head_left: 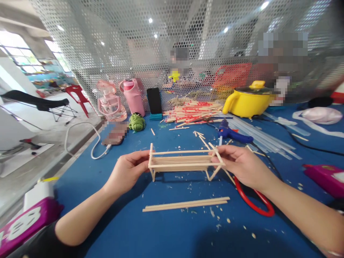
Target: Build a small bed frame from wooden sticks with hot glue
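Observation:
A small frame built of thin wooden sticks point(180, 165), with a slatted middle and short legs, is held level between my two hands over the blue table. My left hand point(131, 168) pinches its left end with thumb and fingers. At the right end, my right hand point(239, 163) grips the corner posts. Two loose wooden sticks point(185, 204) lie side by side nearer to me. Red-handled scissors or a similar tool point(255, 204) lie partly under my right hand and forearm. A blue glue gun point(233, 133) rests just beyond the right hand.
Behind lie a pile of sticks with red wrappers point(193, 111), clear glue sticks point(263, 134) and a yellow pot point(247, 102). Green yarn point(137, 122), a pink bottle point(133, 96), a clear jug point(110, 104) and a phone point(154, 100) stand at back left. A perforated screen point(129, 43) borders the table.

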### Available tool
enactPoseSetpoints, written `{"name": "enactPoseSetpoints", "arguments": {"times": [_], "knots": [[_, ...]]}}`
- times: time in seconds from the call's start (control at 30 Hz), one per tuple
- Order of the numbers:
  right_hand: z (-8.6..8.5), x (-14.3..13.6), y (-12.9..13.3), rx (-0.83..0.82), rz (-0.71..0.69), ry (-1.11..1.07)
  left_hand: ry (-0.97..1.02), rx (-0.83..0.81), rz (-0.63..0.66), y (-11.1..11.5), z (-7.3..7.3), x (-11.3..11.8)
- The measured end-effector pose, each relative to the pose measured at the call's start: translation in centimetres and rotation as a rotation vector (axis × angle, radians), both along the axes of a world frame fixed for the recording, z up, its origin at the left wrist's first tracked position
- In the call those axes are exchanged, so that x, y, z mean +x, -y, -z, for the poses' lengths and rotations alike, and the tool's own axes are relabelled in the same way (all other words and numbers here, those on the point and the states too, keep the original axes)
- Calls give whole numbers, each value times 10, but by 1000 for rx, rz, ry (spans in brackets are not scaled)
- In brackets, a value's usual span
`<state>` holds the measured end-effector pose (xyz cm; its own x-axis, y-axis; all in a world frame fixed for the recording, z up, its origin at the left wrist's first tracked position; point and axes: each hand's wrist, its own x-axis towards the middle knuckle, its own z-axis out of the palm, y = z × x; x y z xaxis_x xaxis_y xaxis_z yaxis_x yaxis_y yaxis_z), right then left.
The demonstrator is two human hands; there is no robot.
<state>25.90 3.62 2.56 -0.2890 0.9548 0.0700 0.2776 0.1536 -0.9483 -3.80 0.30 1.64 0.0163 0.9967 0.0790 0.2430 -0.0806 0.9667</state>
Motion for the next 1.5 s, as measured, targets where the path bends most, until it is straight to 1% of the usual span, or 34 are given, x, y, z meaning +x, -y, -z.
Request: {"name": "enactPoseSetpoints", "arguments": {"times": [0.1, 0.27, 0.43, 0.77, 1.07, 1.23, 1.3, 1.4, 1.5], "knots": [[0, -1, 1, 8, -33, -26, -52, 14, -32, 1, 0, 0], [1, -3, 0, 40, -2, -5, -116, 43, -37, 0, 1, -3], [2, -4, 0, 55, 2, 10, -159, 40, -25, 0, 0, -4], [1, -5, 1, 93, -39, -11, -215, 63, 17, -1, -1, -5], [5, -1, -2, 107, -81, 16, -215, 64, 44, -1, -1, -6], [5, -2, -2, 116, -69, 44, -202, 69, 36, 0, -1, -5], [5, -2, -2, 90, -54, 13, -171, 71, 14, 0, 0, -4], [5, -2, -1, 10, -48, -86, -100, 42, -12, -2, 3, -4], [4, -1, 0, -29, -36, -147, -31, -14, 12, -3, 5, -6]]}}
